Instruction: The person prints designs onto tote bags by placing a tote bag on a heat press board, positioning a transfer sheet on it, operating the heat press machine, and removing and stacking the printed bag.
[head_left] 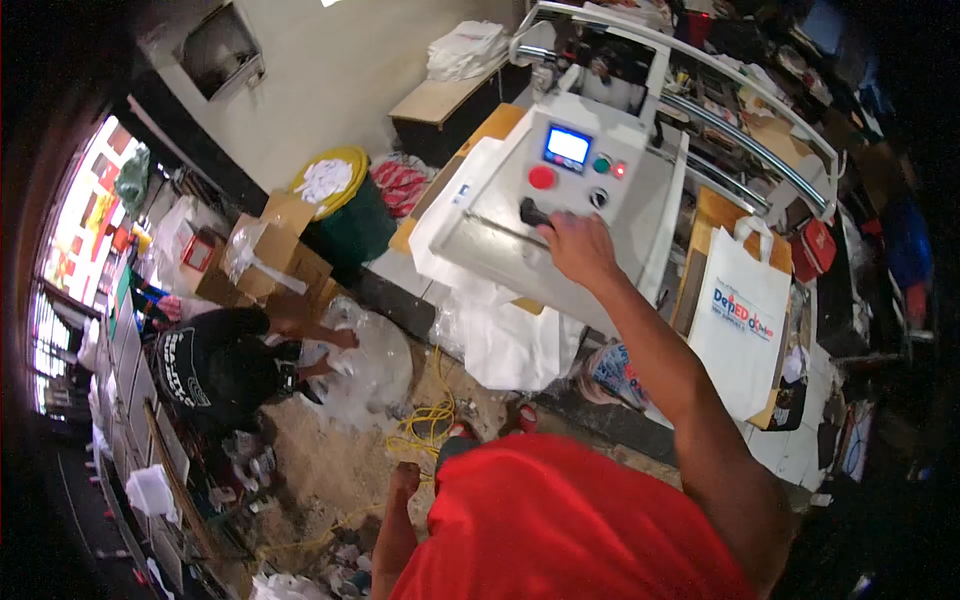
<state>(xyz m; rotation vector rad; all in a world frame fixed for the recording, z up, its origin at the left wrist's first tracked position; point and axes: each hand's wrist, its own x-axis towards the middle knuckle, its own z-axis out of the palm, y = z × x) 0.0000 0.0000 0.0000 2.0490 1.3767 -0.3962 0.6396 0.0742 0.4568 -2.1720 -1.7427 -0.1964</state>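
Observation:
My right hand (580, 247) is closed around the black handle (535, 213) at the front of a white heat press (565, 120). The press has a lit display (567, 147), a red button (541, 178), a green button (602, 162) and a glowing red light. White bag material (505, 345) hangs from under its front edge. My left hand (404, 479) hangs low at my side, fingers curled into a loose fist, with nothing visible in it. To the right of the press lies a white bag (738, 320) with blue and red print, on a wooden board.
At left a co-worker in a black shirt (215, 365) bends over a clear plastic sack (370, 360). A yellow cord (432, 415) lies coiled on the floor. Behind stand cardboard boxes (285, 255), a green bin with yellow rim (350, 205) and stacked white bags (467, 50).

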